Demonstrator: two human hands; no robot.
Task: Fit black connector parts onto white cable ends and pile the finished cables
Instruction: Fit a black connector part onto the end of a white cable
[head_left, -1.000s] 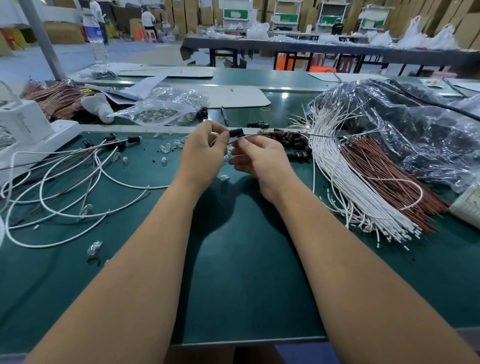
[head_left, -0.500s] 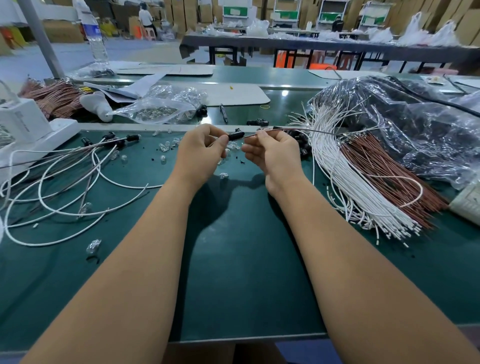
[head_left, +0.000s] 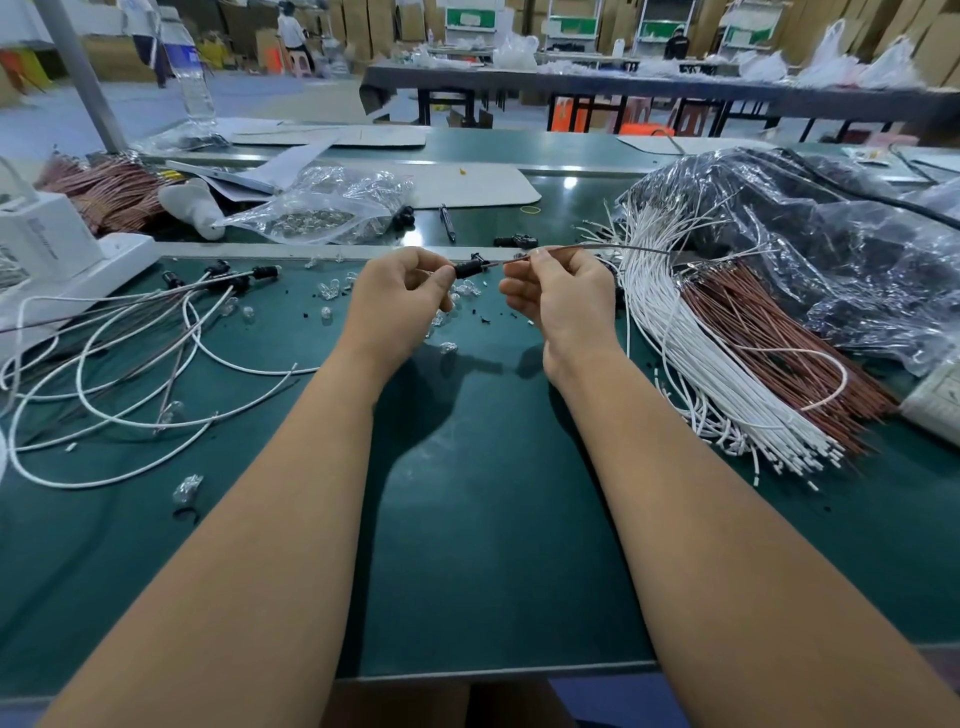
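Your left hand pinches a black connector; your right hand pinches a cable. Finished cables lie left on the desk; a large bundle remains right.

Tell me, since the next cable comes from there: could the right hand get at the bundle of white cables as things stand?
Probably yes, once freed: the right hand pinches a thin cable, and the bundle of white cables lies uncovered just beside it.

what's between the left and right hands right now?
Head view: a black connector, pinched by the left hand, and a short run of thin cable that the right hand pinches. Behind the gap, small clear pieces on the mat.
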